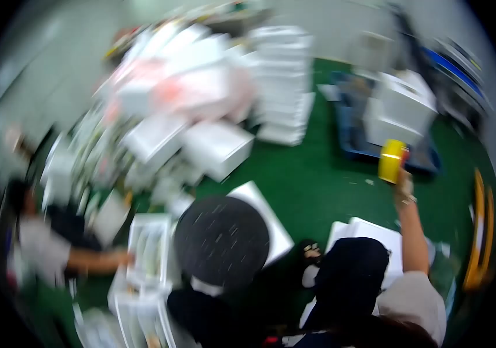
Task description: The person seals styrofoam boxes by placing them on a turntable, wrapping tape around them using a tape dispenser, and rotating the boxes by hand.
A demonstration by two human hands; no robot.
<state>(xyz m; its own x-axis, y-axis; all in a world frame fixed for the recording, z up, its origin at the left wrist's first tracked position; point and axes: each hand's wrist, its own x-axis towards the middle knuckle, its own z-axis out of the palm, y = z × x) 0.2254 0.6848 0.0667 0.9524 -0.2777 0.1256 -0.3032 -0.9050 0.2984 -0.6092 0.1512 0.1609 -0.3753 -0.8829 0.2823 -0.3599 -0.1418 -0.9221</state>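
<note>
My right hand point(404, 187) is stretched out at the right, closed on a roll of yellow tape point(392, 161). A small red part shows beside the roll, perhaps of a dispenser, but blur hides its shape. Just beyond the tape, white foam boxes point(401, 110) are stacked in a blue tray point(349, 130) on the floor. White boards or boxes point(390, 232) lie beside my dark-trousered leg point(346, 281). My left hand is out of the frame.
A round dark stool top point(223, 240) stands in front. On the left, a co-worker's hand point(121, 258) touches an open white box point(163, 232). Behind are a blurred heap of white boxes point(216, 145) and a tall white stack point(282, 87). A yellow-orange frame point(477, 232) is far right.
</note>
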